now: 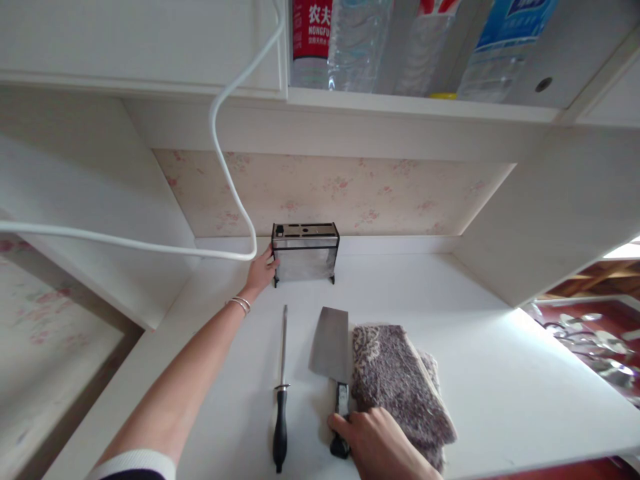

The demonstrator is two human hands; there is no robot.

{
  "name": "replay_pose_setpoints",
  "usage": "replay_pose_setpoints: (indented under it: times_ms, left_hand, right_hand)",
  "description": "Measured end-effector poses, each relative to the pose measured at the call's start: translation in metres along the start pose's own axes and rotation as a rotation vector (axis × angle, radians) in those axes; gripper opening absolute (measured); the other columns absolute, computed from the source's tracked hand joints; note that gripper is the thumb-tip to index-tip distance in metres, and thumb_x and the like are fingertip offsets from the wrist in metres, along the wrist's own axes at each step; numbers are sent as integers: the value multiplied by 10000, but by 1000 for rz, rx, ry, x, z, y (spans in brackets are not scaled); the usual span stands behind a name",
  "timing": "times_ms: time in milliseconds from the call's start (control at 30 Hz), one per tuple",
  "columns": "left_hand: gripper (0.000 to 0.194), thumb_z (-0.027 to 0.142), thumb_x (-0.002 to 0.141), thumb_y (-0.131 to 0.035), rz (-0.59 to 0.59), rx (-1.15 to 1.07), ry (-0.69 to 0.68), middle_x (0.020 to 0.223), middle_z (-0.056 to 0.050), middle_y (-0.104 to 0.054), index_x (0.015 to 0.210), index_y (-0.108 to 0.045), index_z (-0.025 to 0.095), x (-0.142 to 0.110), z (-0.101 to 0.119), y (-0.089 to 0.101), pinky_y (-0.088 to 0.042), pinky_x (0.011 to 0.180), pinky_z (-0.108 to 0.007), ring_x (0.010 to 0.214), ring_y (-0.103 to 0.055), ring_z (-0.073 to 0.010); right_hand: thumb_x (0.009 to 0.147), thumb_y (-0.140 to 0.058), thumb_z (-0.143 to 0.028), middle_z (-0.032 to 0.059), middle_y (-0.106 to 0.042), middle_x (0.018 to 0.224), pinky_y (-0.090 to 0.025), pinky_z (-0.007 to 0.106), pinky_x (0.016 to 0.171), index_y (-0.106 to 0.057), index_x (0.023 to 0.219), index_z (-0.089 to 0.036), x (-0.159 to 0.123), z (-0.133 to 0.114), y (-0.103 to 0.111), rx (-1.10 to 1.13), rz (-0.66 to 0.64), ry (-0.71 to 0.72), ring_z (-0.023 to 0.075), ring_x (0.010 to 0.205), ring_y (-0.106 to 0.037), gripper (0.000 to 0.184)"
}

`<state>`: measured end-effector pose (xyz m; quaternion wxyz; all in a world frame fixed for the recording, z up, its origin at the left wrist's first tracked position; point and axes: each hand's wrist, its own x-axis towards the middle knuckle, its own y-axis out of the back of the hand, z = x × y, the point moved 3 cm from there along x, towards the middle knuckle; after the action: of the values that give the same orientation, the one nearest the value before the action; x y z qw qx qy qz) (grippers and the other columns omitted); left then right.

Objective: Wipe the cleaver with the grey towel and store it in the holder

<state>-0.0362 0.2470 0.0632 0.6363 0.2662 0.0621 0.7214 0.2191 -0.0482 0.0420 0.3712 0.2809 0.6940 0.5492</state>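
At the back of the white counter stands a metal knife block with black edges and slots in its top. My left hand reaches out to it and grips its left side, thumb in front. Closer to me lies a cleaver, its broad blade pointing away and flat on the counter. Its black handle is in my right hand, thumb laid across it; the other fingers are partly hidden. A honing steel with a black handle lies left of the cleaver. To the right, a folded grey-brown towel touches or nearly touches my right hand.
A white cable hangs in front of the cupboard on the left. Overhead, a shelf holds several plastic bottles. White side panels frame the counter. Shiny metal items sit beyond its right edge.
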Motion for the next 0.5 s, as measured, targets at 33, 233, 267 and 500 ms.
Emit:
replay_pose_setpoints:
  times_ms: [33, 233, 267, 500]
  left_hand:
    - [592, 213, 831, -591, -13, -9, -5, 1313, -59, -585, 1403, -435, 209, -2, 2, -5, -482, 958, -353, 1019, -657, -203]
    - [604, 237, 851, -581, -92, -68, -33, 1348, -29, -554, 1427, -399, 247, -23, 14, -27, -496, 946, -317, 1005, -668, -195]
    - [608, 247, 852, -583, -106, -75, -35, 1347, -20, -555, 1429, -394, 262, -26, 16, -28, -505, 936, -312, 987, -676, -193]
    - [716, 339, 824, -629, -137, -52, 3, 1407, -141, -479, 1452, -314, 203, -55, 17, -22, -537, 875, -331, 1002, -667, -208]
  right_hand:
    - [664, -538, -64, -25, -694, 734, -291, 266, 483, -587, 992, -293, -2, 1, 0, 12, 19, -8, 217, 617, -685, 403]
    - [843, -609, -261, -19, -656, 740, -403, 235, 481, -594, 1074, -295, -22, 20, 7, 95, 348, -45, 162, 562, -646, 233]
    - [880, -582, -291, -10, -655, 735, -427, 228, 494, -597, 1084, -280, -27, 24, 10, 126, 438, -39, 151, 558, -639, 204]
    - [873, -586, -387, 16, -709, 714, -515, 230, 515, -639, 1018, -247, -52, 56, 49, 309, 884, -356, 140, 493, -643, 208]
